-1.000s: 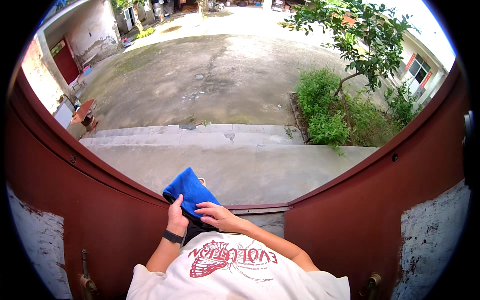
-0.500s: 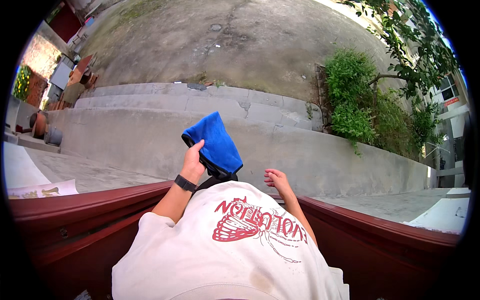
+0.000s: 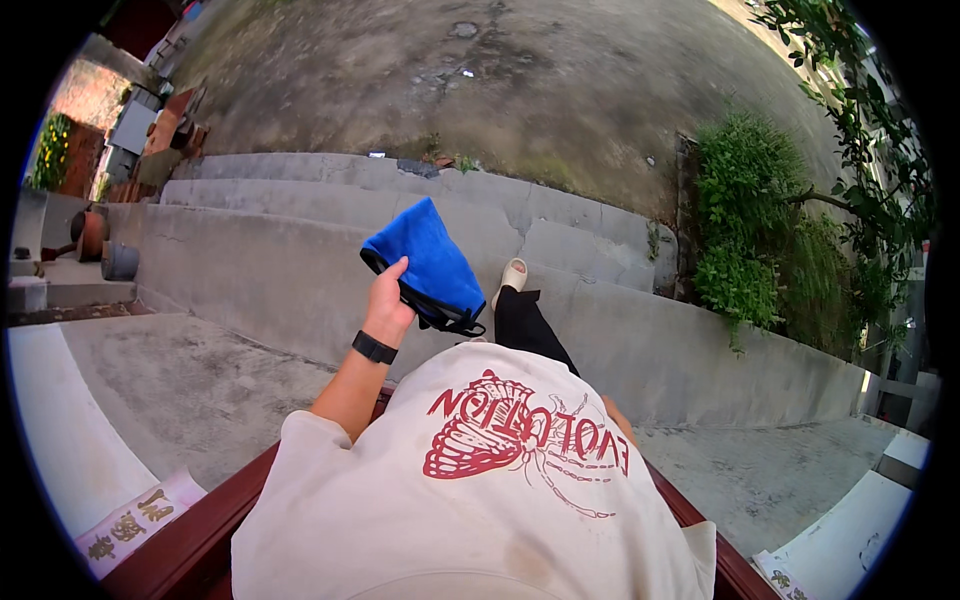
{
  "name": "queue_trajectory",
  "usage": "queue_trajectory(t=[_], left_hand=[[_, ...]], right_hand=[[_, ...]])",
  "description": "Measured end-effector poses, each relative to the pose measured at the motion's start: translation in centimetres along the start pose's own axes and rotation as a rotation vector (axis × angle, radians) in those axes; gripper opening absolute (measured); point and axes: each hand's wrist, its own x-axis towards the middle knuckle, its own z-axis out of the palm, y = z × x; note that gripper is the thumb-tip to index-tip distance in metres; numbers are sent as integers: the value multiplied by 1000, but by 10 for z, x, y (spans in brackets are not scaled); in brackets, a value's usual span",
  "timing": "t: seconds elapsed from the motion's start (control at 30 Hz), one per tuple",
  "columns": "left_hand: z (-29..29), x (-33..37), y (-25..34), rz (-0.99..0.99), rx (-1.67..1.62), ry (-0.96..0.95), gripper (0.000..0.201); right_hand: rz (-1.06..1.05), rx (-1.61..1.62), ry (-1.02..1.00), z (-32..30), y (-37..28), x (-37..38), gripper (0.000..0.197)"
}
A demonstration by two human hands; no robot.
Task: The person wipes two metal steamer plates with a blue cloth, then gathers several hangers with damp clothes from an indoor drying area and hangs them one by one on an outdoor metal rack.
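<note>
My left hand (image 3: 387, 308), with a dark band on its wrist, grips a folded blue cloth (image 3: 430, 255) edged in black. The thumb lies on top of the cloth, and a thin black loop hangs from its lower corner. The cloth is held out in front of my body, above the grey steps. Only a sliver of my right hand or forearm (image 3: 619, 418) shows beside the pale printed shirt (image 3: 480, 500); its fingers are hidden.
My foot in a beige slipper (image 3: 513, 273) is forward over the concrete steps (image 3: 370, 225). Behind me is a dark red door frame (image 3: 200, 535). Green shrubs (image 3: 750, 190) grow at the right. Pots (image 3: 119, 261) stand at the far left.
I have moved forward, with the red frame now further back. A black-trousered leg has come into view. My right hand has dropped back beside the shirt; the left still holds the cloth.
</note>
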Motion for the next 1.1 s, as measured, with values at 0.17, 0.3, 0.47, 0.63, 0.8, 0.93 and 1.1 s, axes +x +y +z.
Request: queue_trajectory(t=[0.17,0.3,0.47,0.63,0.8,0.93,1.1], left_hand=[[43,48,21,11,-91,9,36],[49,85,45,187,-7,59,30],[66,129,98,362,-71,231,46],[65,198,150,442,257,421,47],[81,349,186,772,961,259,32],[144,497,170,727,1004,15,29],[276,499,186,529,705,-333,29]], right_hand=[[52,251,-59,-70,-29,163,33],[-130,-19,52,-146,-111,247,32],[-259,49,76,-207,-203,304,32],[-447,-132,206,-216,-241,355,30],[-127,287,83,-166,-285,415,27],[-88,99,34,-144,-329,509,28],[-242,-145,1,-137,-338,598,30]])
